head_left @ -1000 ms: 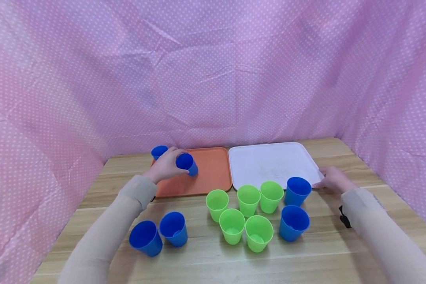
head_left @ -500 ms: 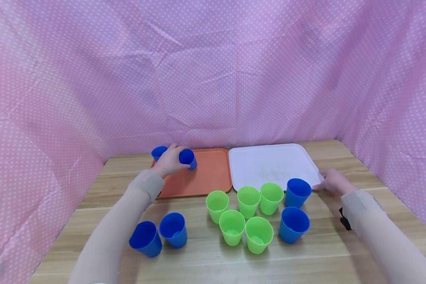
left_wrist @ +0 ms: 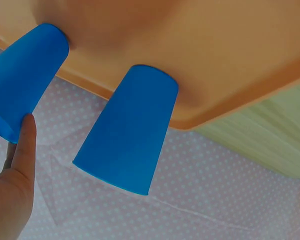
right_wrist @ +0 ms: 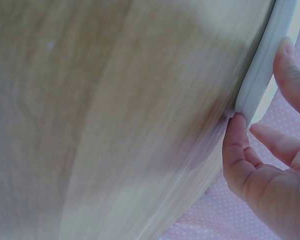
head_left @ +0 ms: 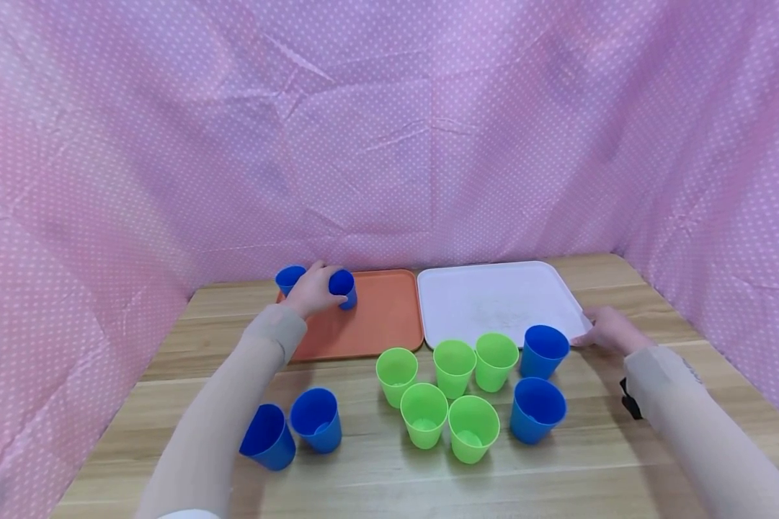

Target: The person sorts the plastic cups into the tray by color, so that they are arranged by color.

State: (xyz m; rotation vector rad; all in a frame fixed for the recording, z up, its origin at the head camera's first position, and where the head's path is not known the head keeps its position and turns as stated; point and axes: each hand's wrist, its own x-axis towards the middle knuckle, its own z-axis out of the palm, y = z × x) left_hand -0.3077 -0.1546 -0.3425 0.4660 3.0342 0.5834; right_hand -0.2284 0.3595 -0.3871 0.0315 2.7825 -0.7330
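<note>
My left hand [head_left: 313, 291] holds a blue cup [head_left: 343, 288] upright on the orange tray [head_left: 389, 321], at the back left. Just left of that hand is another blue cup [head_left: 289, 277], partly hidden by it. In the left wrist view the held cup [left_wrist: 32, 67] meets the orange tray's surface, with fingers against its side near the rim; the other cup [left_wrist: 130, 130] stands apart from it. My right hand [head_left: 612, 331] grips the near right corner of the white tray [head_left: 493, 292], thumb and fingers on its rim [right_wrist: 257, 82].
Several green cups [head_left: 454, 367] stand in front of the trays. Two blue cups [head_left: 537, 411] are at their right. Two more blue cups [head_left: 316, 422] stand at the front left beside my left forearm. A pink dotted curtain [head_left: 389, 144] surrounds the wooden table [head_left: 363, 476].
My left hand has moved the blue cup slightly back on the orange tray, nearer the other blue cup. My right hand has stayed at the white tray's corner.
</note>
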